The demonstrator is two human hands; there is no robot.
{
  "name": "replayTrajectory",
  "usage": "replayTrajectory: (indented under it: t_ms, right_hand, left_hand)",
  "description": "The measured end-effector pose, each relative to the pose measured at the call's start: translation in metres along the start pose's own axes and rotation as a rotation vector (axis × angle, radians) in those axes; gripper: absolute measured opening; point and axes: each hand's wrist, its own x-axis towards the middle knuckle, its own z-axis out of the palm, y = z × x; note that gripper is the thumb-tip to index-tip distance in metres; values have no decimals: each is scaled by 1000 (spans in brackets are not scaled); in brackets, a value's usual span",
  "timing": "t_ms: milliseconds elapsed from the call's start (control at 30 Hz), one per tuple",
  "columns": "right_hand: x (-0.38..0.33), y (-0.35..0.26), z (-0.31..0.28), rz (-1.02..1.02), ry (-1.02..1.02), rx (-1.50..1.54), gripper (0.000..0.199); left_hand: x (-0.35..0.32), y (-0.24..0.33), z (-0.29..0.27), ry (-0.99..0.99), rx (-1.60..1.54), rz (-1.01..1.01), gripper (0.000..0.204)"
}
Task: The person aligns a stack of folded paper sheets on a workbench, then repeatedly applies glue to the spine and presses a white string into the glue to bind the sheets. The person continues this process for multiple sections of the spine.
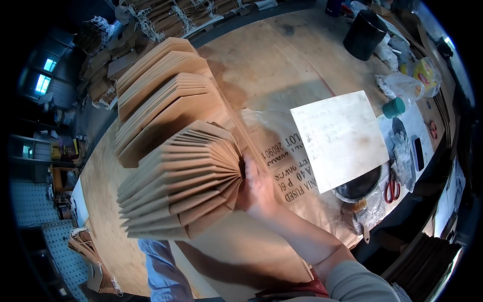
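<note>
Desk (282,55), wooden, fills most of the view. Stacks (166,95) of folded brown paper stand at its upper left, top edges slightly spread. Held bundle (186,176), also brown paper, is just in front of them, left of centre; folds fan wide to the left, pinched together at the right. Whether it touches the stacks, can't tell. Printed brown sheet (302,211) lies flat right of the bundle. White card (342,141) lies partly over that sheet and partly over a dark bowl (359,186). Black bucket (366,35) stands at upper right. Right hand (257,189) is closed on the bundle's gathered right edge, some fingers hidden; bare forearm, grey sleeve (359,284). Left hand is hidden behind the bundle, grip can't be told; only a blue sleeve (163,269) shows below. Red scissors (392,190) lie just right of the bowl, brush (361,214) just below it. Phone (418,154) lies near the scissors, farther right. Green cup (394,107) is just beside the card's upper right corner.
</note>
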Motion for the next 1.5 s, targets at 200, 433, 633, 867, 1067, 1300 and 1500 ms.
replayTrajectory:
  t_ms: [200, 433, 633, 867, 1067, 1300, 1500]
  right_hand:
    - [9, 23, 0, -52, -55, 114, 66]
    - [70, 34, 8, -9, -260, 228, 67]
    - [75, 97, 45, 347, -262, 1514, 69]
    - [-21, 40, 9, -550, 280, -196, 83]
    - [72, -56, 23, -687, 19, -729, 79]
    - [138, -40, 59, -762, -153, -599, 75]
    - [171, -20, 80, -721, -263, -633, 72]
  left_hand:
    - [-5, -4, -9, 20, 30, -7, 109]
    - [18, -14, -7, 47, 23, 37, 111]
    - [34, -25, 13, 75, 58, 95, 112]
    - [-80, 15, 20, -107, 557, 806, 97]
    - [-22, 99, 67, 18, 1027, 1220, 68]
    - [60, 73, 83, -268, 892, 1031, 67]
    - [89, 60, 104, -329, 779, 888, 63]
